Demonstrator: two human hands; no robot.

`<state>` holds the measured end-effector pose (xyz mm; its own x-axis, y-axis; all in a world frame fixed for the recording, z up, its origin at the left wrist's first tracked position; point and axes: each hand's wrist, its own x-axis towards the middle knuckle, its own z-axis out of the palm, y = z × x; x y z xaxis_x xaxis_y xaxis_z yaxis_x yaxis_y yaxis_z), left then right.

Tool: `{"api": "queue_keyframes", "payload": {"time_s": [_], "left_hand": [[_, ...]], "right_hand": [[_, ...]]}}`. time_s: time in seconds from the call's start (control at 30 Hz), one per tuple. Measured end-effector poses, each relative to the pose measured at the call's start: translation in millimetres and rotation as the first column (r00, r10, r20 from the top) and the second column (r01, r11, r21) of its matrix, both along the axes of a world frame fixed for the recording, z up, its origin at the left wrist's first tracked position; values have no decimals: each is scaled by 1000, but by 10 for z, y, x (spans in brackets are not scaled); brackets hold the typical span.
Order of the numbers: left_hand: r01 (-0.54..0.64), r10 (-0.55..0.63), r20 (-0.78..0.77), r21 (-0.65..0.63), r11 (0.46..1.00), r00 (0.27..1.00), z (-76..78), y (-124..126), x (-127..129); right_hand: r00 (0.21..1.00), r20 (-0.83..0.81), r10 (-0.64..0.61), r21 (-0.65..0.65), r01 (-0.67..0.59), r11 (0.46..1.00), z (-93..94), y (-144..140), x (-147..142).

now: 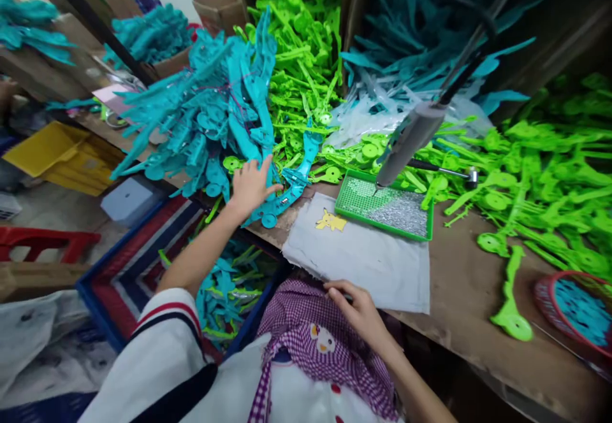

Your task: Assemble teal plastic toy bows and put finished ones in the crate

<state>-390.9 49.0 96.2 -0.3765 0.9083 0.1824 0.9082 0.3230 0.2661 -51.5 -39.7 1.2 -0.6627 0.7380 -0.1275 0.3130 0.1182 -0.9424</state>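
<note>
My left hand (251, 184) reaches out to the pile of teal plastic parts (205, 111) on the wooden bench (468, 295), fingers spread on a long teal piece (287, 187). My right hand (358, 308) rests at the near edge of the bench on a grey cloth (373, 257), fingers curled, holding nothing that I can see. A hanging electric screwdriver (411, 139) points down into a green tray of small screws (387, 203).
Heaps of bright green parts (535, 162) cover the bench's right and back. A striped bag (143, 264) with teal parts stands below left. A red basket (574, 308) sits at far right, yellow trays (52, 149) at left.
</note>
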Motion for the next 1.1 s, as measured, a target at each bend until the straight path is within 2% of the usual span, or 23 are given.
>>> {"api": "queue_keyframes", "payload": {"time_s": [0.07, 0.13, 0.23, 0.33, 0.4, 0.47, 0.53, 0.6, 0.63, 0.7, 0.77, 0.83, 0.87, 0.9, 0.93, 1.0, 1.03, 1.1], "left_hand": [[-12, 12, -19, -7, 1000, 1000, -302, -41, 129], [-50, 51, -20, 26, 998, 998, -486, -49, 149], [-90, 82, 69, 125, 988, 994, -522, 0, 15], [-127, 46, 329, 227, 966, 943, -434, 49, -169], [-184, -1, 571, 265, 946, 821, -392, 53, -241], [-249, -67, 777, 281, 927, 626, -380, 38, -249], [-303, -129, 904, 267, 915, 407, -388, 19, -206], [-340, -166, 957, 242, 909, 237, -403, 13, -141], [-352, -175, 968, 230, 907, 181, -412, 17, -110], [-365, -178, 977, 211, 907, 121, -438, 33, -60], [-362, -169, 980, 195, 911, 103, -475, 47, -32], [-355, -168, 978, 203, 913, 126, -515, 37, -28], [-351, -175, 969, 228, 908, 175, -531, 17, -34], [-338, -183, 949, 266, 903, 257, -538, -14, -47], [-318, -189, 908, 318, 893, 375, -536, -54, -66], [-236, -181, 716, 441, 866, 674, -490, -141, -123], [-188, -166, 593, 489, 852, 788, -445, -172, -163], [-104, -134, 372, 553, 827, 919, -311, -169, -266]], "right_hand": [[1000, -2, 9, -26, -9, 1000, -35, -31, 23], [1000, 5, 25, 14, -25, 1000, -41, -52, 20], [1000, 10, 18, 65, -19, 998, -23, -7, -56], [999, -25, -32, 90, 34, 995, 23, 109, -180], [993, -64, -94, 93, 100, 991, 75, 214, -283], [976, -118, -181, 57, 188, 980, 143, 349, -420], [938, -196, -287, -14, 290, 957, 217, 525, -615], [889, -273, -368, -73, 362, 929, 283, 731, -883], [870, -303, -389, -93, 380, 920, 308, 835, -1043], [845, -337, -415, -161, 383, 910, 335, 1024, -1394], [832, -334, -443, -341, 332, 880, 330, 1156, -1743], [841, -315, -440, -526, 232, 818, 300, 1222, -2031], [842, -309, -442, -589, 195, 784, 281, 1235, -2138], [831, -311, -460, -634, 179, 752, 263, 1239, -2219], [805, -319, -500, -665, 185, 723, 249, 1239, -2273], [731, -347, -587, -714, 200, 671, 242, 1245, -2317], [706, -365, -606, -733, 183, 655, 252, 1255, -2317], [709, -412, -572, -733, 115, 671, 291, 1282, -2304]]}}
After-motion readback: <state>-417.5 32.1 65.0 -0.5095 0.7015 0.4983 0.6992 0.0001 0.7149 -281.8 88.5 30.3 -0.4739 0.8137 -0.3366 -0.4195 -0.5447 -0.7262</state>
